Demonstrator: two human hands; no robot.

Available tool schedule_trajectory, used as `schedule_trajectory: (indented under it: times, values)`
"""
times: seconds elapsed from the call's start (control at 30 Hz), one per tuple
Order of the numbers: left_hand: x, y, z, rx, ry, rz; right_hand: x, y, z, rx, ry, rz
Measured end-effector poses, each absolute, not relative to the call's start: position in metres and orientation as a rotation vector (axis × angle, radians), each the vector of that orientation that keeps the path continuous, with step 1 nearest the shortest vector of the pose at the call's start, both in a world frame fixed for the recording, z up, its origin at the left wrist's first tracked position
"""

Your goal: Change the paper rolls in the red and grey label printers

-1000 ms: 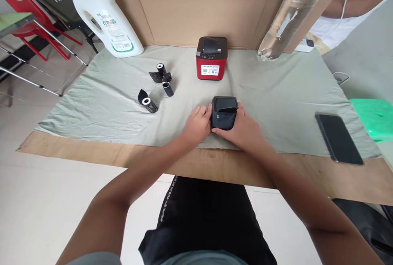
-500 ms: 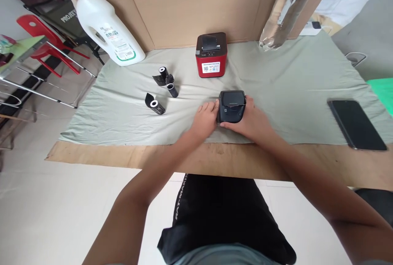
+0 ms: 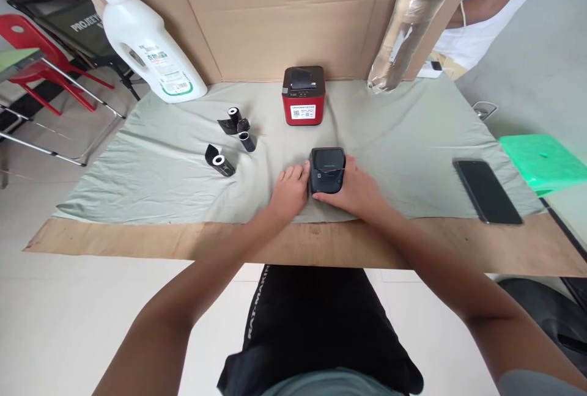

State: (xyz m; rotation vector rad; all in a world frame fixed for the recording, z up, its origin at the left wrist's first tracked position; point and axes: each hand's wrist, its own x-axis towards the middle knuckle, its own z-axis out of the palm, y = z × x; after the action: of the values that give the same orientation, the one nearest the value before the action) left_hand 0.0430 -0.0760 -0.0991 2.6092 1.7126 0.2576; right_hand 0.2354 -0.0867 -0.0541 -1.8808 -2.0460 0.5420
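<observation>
A small black label printer [image 3: 327, 183] sits on the cloth near the table's front edge, between my two hands. My right hand [image 3: 360, 191] is wrapped round its right side, the thumb along the front. At the left side, my left hand [image 3: 292, 189] is pressed up against the printer, fingers bent and close together. Behind it stands a red receipt printer [image 3: 303, 106] with a black top and a white label. To the left lie black rolls: one paper roll [image 3: 223, 165] with a loose end, another roll [image 3: 233, 115] farther back, and a third roll [image 3: 246, 141] beside that.
A large white detergent bottle [image 3: 151, 47] stands at the back left against a cardboard panel [image 3: 284, 23]. A plastic-wrapped object [image 3: 403, 35] leans at the back right. A phone [image 3: 487, 191] lies on the right. Beyond are a green stool [image 3: 543, 161] and another person's arm [image 3: 495, 2].
My view has turned, so everything on the table appears farther left and slightly lower. More of the green stool and the other person shows. Both hands stay at the black label printer.
</observation>
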Motion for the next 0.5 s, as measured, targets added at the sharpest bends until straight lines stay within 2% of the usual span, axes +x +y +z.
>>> schedule_trajectory:
  times: [0.5]
  values:
    - [0.039,-0.071,-0.084,2.826,1.568,0.131,0.235,-0.088,-0.056,-1.872,-2.057,0.546]
